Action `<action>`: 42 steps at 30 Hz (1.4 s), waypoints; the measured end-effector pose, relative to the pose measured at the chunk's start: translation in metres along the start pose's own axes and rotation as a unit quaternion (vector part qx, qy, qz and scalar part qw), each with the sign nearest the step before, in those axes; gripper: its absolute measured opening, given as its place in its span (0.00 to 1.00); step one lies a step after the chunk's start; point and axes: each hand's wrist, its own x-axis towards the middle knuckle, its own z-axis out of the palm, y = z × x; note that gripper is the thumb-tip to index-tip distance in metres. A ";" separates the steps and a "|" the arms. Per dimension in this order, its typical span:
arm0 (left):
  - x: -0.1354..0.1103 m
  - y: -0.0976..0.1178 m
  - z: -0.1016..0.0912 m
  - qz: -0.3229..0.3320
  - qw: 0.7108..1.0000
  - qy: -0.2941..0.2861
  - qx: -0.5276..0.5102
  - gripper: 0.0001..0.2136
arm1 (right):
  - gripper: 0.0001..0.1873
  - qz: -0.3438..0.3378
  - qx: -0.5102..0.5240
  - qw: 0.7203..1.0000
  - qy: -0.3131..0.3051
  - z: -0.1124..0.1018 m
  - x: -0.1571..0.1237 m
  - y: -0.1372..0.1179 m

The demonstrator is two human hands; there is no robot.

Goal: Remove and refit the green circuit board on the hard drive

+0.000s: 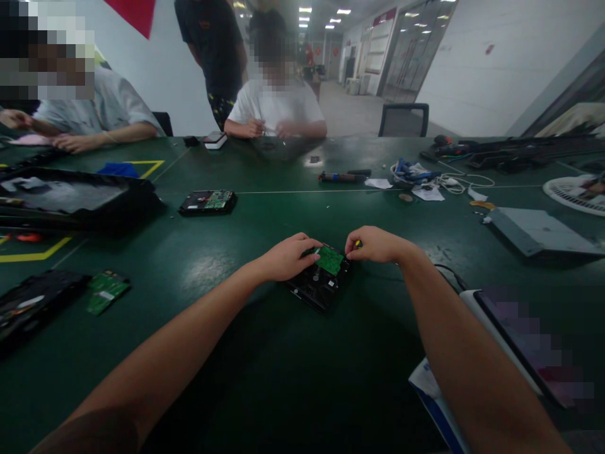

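Note:
A black hard drive [316, 285] with a green circuit board [329, 260] on its upper face lies at an angle on the green table. My left hand [290, 257] grips its left side, thumb and fingers reaching over the casing to the board's edge. At the drive's right corner, my right hand [371, 244] is closed in a pinch. A small yellow-and-black handle [358, 243], apparently a screwdriver's, shows between those fingers; its tip is hidden.
Another hard drive [208, 202] lies ahead to the left. A loose circuit board [108, 291] sits beside a black device [40, 299]. On the right are a tablet [520, 347], a grey metal case [543, 230] and tangled cables [456, 183]. People sit across the table.

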 end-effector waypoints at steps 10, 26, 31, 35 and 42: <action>-0.002 0.004 -0.004 -0.018 0.999 -0.051 -0.003 0.26 | 0.08 -0.004 -0.022 1.000 -0.013 0.000 0.001 -0.002; -0.023 0.015 -0.026 -0.024 0.981 -0.188 0.047 0.61 | 0.07 0.014 -0.007 1.000 0.020 0.001 -0.001 -0.003; -0.023 0.020 -0.022 -0.037 0.979 -0.172 0.100 0.57 | 0.06 0.000 -0.022 0.998 0.061 0.000 0.001 0.000; -0.018 0.024 -0.016 -0.030 0.984 -0.146 0.101 0.56 | 0.06 -0.003 -0.025 0.995 0.095 -0.001 0.002 0.000; -0.004 0.039 0.011 -0.092 0.986 -0.075 0.121 0.56 | 0.05 0.009 -0.018 0.995 0.101 0.001 0.005 -0.006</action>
